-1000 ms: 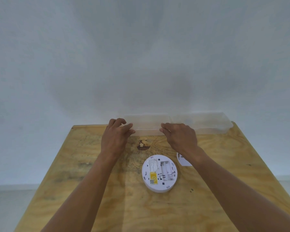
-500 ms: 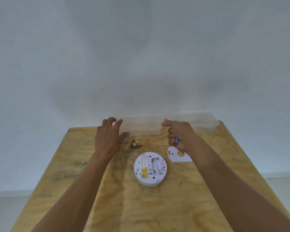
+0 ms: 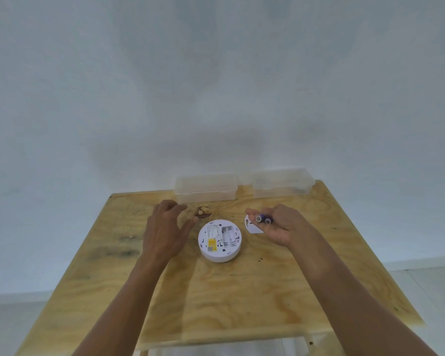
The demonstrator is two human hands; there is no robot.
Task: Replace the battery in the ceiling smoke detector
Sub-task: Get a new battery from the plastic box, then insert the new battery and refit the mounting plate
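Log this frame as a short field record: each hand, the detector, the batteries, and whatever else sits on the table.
left hand: open, fingers spread, left of the detector, holding nothing
right hand: holds two batteries, palm turned up
smoke detector: white, lying back-up on the wooden table, battery slots open and empty
cover piece: white, flat on the table right of the detector, partly under the right hand
clear boxes: two, lids shut, at the far edge, left one, right one
stage: new batteries in hand, not yet fitted

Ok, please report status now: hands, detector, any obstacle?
Left hand open beside round white smoke detector, battery bay empty. Right hand holds two blue batteries. Nothing in the way.
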